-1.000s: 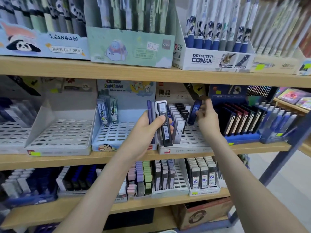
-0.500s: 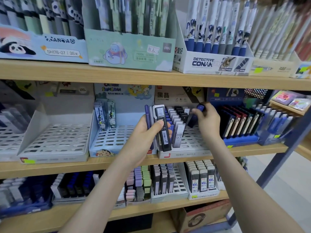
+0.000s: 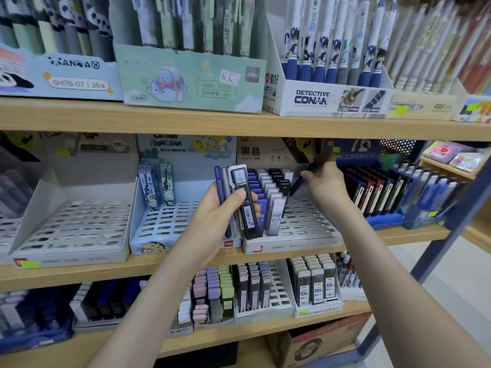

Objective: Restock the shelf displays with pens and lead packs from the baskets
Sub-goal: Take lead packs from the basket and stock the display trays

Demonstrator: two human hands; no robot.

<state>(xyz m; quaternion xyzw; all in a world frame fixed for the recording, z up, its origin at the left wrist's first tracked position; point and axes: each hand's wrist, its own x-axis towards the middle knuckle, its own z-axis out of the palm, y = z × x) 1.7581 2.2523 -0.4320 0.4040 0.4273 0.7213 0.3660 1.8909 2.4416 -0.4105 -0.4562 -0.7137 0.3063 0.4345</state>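
My left hand (image 3: 223,208) grips a small bundle of lead packs (image 3: 240,200), a black one in front and blue ones behind, held upright in front of the middle shelf. My right hand (image 3: 322,181) pinches a single dark blue lead pack (image 3: 299,183), tilted, at the back right of the white slotted display tray (image 3: 305,221). That tray holds rows of blue, white and black lead packs (image 3: 268,197) on its left side, and its right slots are bare.
Slotted trays stand to the left, one grey (image 3: 74,229) and one with cartoon packs (image 3: 159,227). A blue rack of dark packs (image 3: 377,192) stands right. Pen boxes (image 3: 326,96) fill the upper shelf; more lead trays (image 3: 313,285) fill the lower one.
My right hand has lowered the blue pack from above the tray toward its back right slots. My left hand holds the bundle in about the same place.
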